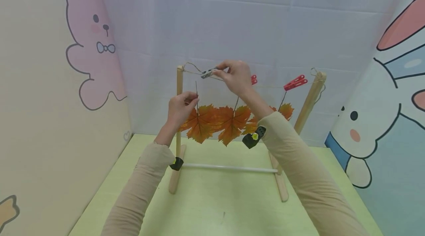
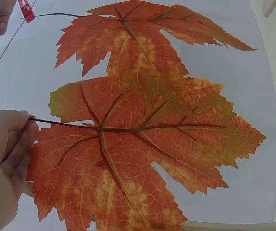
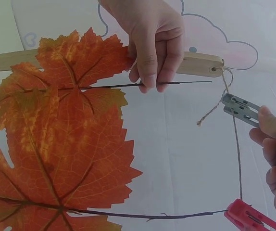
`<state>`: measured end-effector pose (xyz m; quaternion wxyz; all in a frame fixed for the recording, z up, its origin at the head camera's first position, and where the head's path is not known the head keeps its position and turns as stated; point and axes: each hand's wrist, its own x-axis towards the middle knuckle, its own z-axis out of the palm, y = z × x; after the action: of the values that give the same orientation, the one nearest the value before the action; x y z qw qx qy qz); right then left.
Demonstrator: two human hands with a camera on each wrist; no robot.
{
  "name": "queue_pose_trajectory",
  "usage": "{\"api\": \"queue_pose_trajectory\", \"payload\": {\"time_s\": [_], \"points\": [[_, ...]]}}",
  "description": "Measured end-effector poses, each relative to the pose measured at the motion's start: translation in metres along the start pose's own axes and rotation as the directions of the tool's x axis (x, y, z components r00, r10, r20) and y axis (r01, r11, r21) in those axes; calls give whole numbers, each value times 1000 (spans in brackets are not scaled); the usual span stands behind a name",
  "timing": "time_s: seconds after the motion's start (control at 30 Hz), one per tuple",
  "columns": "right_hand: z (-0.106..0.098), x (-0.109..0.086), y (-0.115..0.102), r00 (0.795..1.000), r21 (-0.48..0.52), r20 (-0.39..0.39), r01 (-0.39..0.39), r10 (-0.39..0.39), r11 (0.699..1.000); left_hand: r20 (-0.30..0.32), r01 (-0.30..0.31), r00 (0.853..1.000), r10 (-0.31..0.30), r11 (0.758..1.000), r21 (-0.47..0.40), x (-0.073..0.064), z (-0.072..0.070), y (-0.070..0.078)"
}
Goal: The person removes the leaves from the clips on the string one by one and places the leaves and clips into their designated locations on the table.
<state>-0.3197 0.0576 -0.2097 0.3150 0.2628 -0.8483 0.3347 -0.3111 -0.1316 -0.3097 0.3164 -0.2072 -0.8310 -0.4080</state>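
My left hand [image 1: 180, 108] pinches the thin dark stem of an orange maple-like leaf [image 1: 199, 127] near the left wooden post; the leaf's toothed blade fills much of the left wrist view. Higher up, my right hand [image 1: 235, 75] holds a grey clothespin [image 3: 241, 110] between thumb and fingers. Its nose is at the twine [image 3: 238, 159], and the stem's tip stands a little below, apart from it. A second leaf [image 1: 232, 121] hangs beside the first, its stem in a red clothespin [image 3: 253, 219] on the twine.
Twine runs between a left wooden post [image 1: 179, 81] and a right wooden post [image 1: 308, 103]. Another red clothespin [image 1: 295, 82] grips a leaf stem near the right post. A white rod [image 1: 229, 168] joins the wooden feet on the pale green table [image 1: 216, 202]. Cartoon-printed walls surround it.
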Motion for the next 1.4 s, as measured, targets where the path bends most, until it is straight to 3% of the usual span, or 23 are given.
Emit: {"api": "queue_pose_trajectory", "payload": {"time_s": [0.73, 1.07, 1.4], "points": [[-10, -11, 5, 998, 37, -26, 63, -62, 997, 0, -17, 1000, 17, 999, 35, -4, -3, 1], [-14, -19, 2, 994, 64, 70, 78, -83, 995, 19, 11, 1000, -12, 998, 59, -7, -9, 1], [-15, -26, 6, 991, 110, 98, 84, -95, 990, 35, -1, 999, -3, 995, 100, -12, -15, -2]]}}
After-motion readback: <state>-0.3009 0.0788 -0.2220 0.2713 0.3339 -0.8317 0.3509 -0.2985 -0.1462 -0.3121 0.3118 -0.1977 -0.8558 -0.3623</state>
